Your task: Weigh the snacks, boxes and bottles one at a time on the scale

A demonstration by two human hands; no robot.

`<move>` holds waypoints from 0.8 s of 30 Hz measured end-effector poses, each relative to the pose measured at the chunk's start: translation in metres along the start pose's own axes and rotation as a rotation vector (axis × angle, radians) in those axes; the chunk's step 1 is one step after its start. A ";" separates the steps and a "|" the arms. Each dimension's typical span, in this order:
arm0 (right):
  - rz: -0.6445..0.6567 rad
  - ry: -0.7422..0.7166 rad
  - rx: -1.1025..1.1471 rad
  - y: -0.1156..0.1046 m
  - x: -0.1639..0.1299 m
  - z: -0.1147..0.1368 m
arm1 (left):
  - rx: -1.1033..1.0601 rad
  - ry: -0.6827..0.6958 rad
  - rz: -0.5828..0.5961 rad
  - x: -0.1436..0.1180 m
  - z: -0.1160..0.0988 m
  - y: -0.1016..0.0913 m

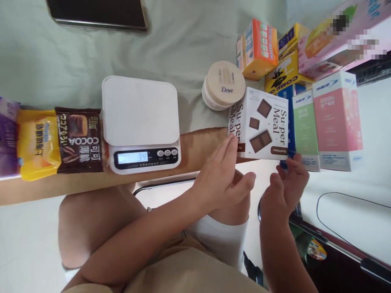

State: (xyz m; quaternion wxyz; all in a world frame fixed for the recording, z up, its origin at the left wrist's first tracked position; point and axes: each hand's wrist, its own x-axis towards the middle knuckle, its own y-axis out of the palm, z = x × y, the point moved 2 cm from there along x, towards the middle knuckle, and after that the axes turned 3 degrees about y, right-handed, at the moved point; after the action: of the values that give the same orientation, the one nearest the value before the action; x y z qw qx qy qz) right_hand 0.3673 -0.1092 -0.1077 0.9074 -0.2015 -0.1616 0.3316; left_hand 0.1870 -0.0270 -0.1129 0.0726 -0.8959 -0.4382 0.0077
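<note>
A white "Su-per Meal" box (pixel 269 122) with brown squares printed on it stands on the right part of the brown table edge. My left hand (pixel 218 175) is open, its straight fingers lying against the box's left side and the thumb held apart. At the lower right corner of that box is my right hand (pixel 287 183). Its fingers are loosely bent, with the thumb apart, and the fingertips are at the lower end of a blue box (pixel 291 138), mostly hidden behind the white one. A round cream "Dove" jar (pixel 224 85) sits just behind the white box.
A white kitchen scale (pixel 140 112) shows 34, with nothing on its plate. Left of it stand a brown cocoa packet (pixel 79 140), a yellow packet (pixel 39 142) and a purple packet (pixel 9 138). Green (pixel 306 130), pink (pixel 337 122) and orange (pixel 261 49) boxes crowd the right.
</note>
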 end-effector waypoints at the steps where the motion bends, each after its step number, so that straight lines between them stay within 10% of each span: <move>1: -0.006 -0.011 -0.003 0.001 -0.001 -0.001 | 0.009 0.009 0.014 0.001 0.001 0.001; 12: 0.050 0.109 -0.099 -0.001 -0.003 -0.020 | 0.032 0.017 -0.014 -0.011 0.001 -0.002; 24: 0.117 0.102 0.350 0.028 -0.013 -0.009 | -0.122 -0.068 0.103 -0.005 0.004 -0.005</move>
State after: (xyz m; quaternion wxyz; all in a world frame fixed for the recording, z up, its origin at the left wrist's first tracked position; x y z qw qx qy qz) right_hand 0.3469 -0.1004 -0.1304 0.9147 -0.0663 -0.0432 0.3962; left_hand 0.1801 -0.0275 -0.1168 0.0022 -0.9193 -0.3932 0.0153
